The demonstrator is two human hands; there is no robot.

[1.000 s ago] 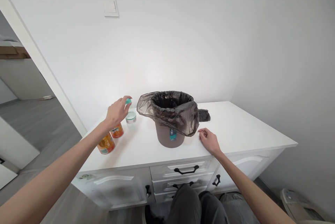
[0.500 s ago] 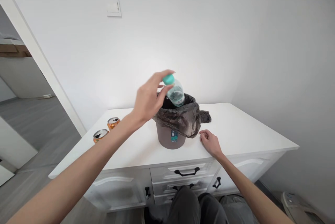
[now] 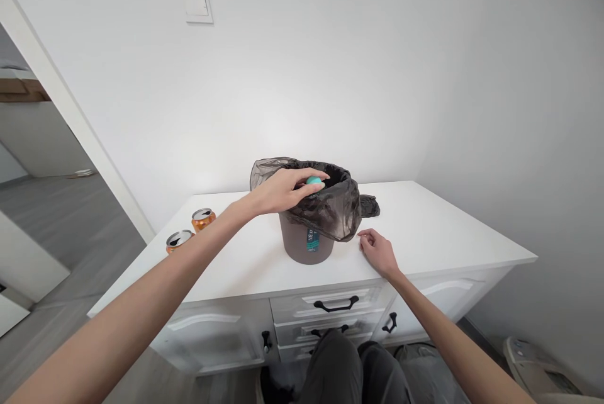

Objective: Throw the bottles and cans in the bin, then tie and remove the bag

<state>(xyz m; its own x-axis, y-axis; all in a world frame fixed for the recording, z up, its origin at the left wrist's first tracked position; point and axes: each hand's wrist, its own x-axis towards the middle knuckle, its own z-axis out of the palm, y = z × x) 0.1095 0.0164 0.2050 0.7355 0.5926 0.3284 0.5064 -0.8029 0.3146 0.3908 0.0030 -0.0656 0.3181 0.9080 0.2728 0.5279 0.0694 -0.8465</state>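
My left hand (image 3: 282,190) reaches over the rim of a small brown bin (image 3: 306,245) lined with a dark plastic bag (image 3: 336,207). Its fingers pinch the teal cap (image 3: 314,181) of a clear plastic bottle, whose body is hidden down inside the bag. My right hand (image 3: 379,252) rests on the white cabinet top (image 3: 425,228) just right of the bin, fingers loosely curled and holding nothing.
Two orange drink cans (image 3: 203,219) (image 3: 178,241) stand at the left end of the cabinet top. A dark crumpled bag (image 3: 369,205) lies behind the bin. Drawers with black handles (image 3: 336,306) face me below. A wall corner is to the right.
My left hand took the bottle from beside the cans, carried it right above the bin, then lowered it into the bag. My right hand stayed in place.
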